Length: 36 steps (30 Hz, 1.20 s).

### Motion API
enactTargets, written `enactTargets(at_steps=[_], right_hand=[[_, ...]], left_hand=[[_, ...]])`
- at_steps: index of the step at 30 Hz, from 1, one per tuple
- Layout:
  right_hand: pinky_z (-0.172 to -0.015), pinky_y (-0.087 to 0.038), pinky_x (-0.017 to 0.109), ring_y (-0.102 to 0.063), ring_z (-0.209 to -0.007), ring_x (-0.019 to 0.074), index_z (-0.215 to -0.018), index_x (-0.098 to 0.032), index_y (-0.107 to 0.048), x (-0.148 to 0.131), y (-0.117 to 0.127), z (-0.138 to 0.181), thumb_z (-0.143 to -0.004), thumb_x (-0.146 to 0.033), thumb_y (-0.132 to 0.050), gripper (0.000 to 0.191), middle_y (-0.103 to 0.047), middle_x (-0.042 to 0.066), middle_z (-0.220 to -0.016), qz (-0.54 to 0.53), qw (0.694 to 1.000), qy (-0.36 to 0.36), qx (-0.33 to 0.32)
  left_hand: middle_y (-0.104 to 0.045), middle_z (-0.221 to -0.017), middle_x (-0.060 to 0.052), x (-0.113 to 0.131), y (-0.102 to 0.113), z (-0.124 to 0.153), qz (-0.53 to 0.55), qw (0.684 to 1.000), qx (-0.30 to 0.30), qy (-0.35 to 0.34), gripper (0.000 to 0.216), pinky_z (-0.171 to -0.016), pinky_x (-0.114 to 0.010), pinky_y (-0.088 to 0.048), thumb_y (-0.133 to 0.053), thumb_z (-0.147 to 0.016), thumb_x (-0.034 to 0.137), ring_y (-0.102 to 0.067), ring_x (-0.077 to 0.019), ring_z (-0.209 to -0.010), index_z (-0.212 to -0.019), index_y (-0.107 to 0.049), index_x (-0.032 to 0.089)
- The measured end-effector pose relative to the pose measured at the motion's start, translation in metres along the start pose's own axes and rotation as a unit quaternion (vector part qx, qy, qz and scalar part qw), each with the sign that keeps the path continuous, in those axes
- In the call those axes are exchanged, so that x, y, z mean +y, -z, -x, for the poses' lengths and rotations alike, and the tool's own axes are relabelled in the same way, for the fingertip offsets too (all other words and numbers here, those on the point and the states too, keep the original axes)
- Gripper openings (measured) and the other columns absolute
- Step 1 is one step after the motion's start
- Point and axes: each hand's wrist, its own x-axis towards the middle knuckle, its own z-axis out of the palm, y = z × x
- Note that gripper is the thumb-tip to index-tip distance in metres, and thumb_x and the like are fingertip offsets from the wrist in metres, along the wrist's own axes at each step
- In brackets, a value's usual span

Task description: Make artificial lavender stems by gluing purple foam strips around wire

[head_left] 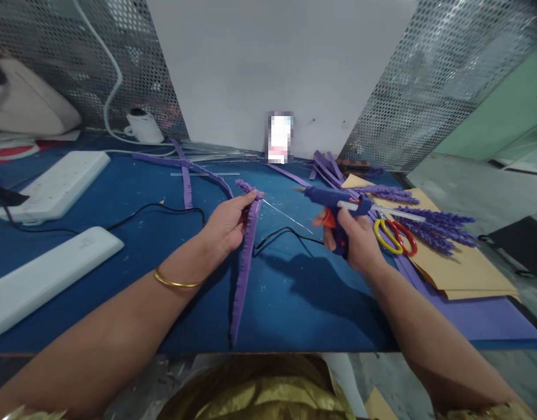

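Note:
My left hand (231,224) pinches a wire stem (288,216) near one end, where a fringed purple strip (244,280) is wound into a small tuft. The strip's loose length hangs down toward the table's front edge. In my right hand (358,236) is a blue hot glue gun (333,196), its fingers wrapped round the grip by the orange trigger. A clear glue stick sticks out of the gun's back. The nozzle points left toward the tuft and is apart from it. My left fingertips partly hide the wound end.
Yellow-and-red-handled scissors (402,238) and finished purple flower sprigs (443,224) lie on tan sheets (473,274) at right. Other purple strips (187,181) lie behind my left hand. A power strip (53,184), a long white case (53,274) and black cable occupy the left. A phone (279,137) leans at the back.

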Motion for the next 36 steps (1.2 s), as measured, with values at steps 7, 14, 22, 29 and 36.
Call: enactTargets(at_steps=[7, 14, 22, 29, 36], right_hand=[[-0.043, -0.045, 0.018, -0.053, -0.047, 0.0074, -0.081, -0.015, -0.067, 0.021, 0.02, -0.029, -0.081, -0.027, -0.071, 0.013, -0.062, -0.001, -0.063, -0.144, 0.937, -0.256, 0.187], [-0.068, -0.056, 0.024, -0.069, -0.073, 0.0153, -0.094, -0.012, -0.071, 0.026, 0.024, -0.03, -0.08, -0.025, -0.068, 0.019, -0.074, 0.01, -0.09, -0.095, 0.958, -0.259, 0.08], [-0.088, -0.049, 0.041, -0.064, -0.109, 0.0329, -0.123, -0.015, -0.063, 0.042, 0.017, -0.026, -0.09, -0.047, -0.058, 0.046, -0.07, 0.016, -0.116, 0.512, 0.854, -0.062, 0.072], [-0.079, -0.047, 0.036, -0.063, -0.091, 0.0251, -0.114, -0.02, -0.072, 0.03, 0.015, -0.022, -0.091, -0.05, -0.055, 0.041, -0.067, 0.012, -0.105, 0.478, 0.867, 0.052, 0.133], [-0.057, -0.039, 0.024, -0.048, -0.06, 0.0109, -0.109, -0.02, -0.075, 0.017, -0.008, -0.007, -0.084, -0.046, -0.068, 0.037, -0.06, 0.0, -0.069, -0.001, 0.995, -0.063, -0.08]], left_hand=[[-0.065, -0.06, -0.001, -0.002, 0.0, 0.002, -0.017, 1.0, -0.005, 0.0, 0.008, -0.045, -0.015, -0.043, -0.071, -0.082, 0.015, -0.054, -0.006, -0.05, -0.078, -0.075, 0.01], [-0.067, -0.068, -0.001, -0.005, -0.002, 0.006, -0.017, 0.999, -0.029, 0.001, 0.008, -0.05, -0.013, -0.045, -0.071, -0.082, 0.013, -0.057, -0.0043, -0.057, -0.078, -0.077, 0.009], [-0.069, -0.073, -0.003, -0.015, -0.003, 0.017, -0.06, 0.996, -0.068, 0.005, 0.008, -0.054, -0.014, -0.045, -0.076, -0.078, 0.017, -0.056, -0.0049, -0.058, -0.081, -0.078, 0.01], [-0.07, -0.075, -0.004, -0.019, -0.007, 0.033, -0.108, 0.986, -0.125, 0.027, 0.016, -0.059, -0.017, -0.045, -0.08, -0.074, 0.024, -0.057, -0.0071, -0.062, -0.084, -0.079, 0.012], [-0.067, -0.069, -0.001, -0.035, -0.006, 0.048, -0.193, 0.951, -0.236, 0.048, 0.025, -0.054, -0.02, -0.035, -0.082, -0.07, 0.037, -0.048, -0.0071, -0.056, -0.086, -0.08, 0.017]])
